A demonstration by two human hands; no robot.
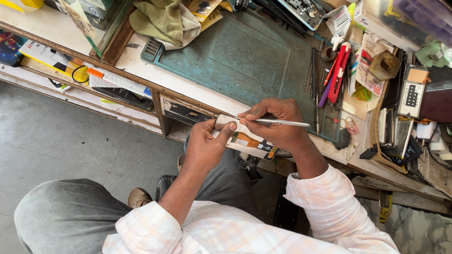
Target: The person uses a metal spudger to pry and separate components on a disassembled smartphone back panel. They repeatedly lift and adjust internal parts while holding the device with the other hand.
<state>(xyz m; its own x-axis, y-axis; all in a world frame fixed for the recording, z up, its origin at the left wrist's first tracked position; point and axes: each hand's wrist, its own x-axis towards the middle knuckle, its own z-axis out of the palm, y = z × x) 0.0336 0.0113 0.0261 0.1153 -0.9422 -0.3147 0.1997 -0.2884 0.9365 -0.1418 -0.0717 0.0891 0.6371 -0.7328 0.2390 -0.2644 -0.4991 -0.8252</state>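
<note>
— While the fingers of the right hand (278, 123) were pinched together on the metal tweezers (278, 122), where did the tips sit?

— On the upper end of the opened phone (245, 140), just beside the left thumb. The left hand (205, 146) was clamped around that same end, thumb pressed on the top edge and the other fingers wrapped beneath.

— And the phone itself?

— Held in the air over the person's lap, just off the front edge of the green work mat (245, 56), not resting on it.

— How far along did it look?

— Partway, I judged. The back was already off, since the orange flex and dark inner parts showed bare; whatever the tweezers worked at was hidden by the fingers, and nothing looked refitted.

— What lay around?

— To the right of the mat stood a red-handled tool (340, 70) among pens, and further right a crowded heap of small parts and a calculator (411, 95). Behind the mat lay an olive cloth (162, 21).
</note>
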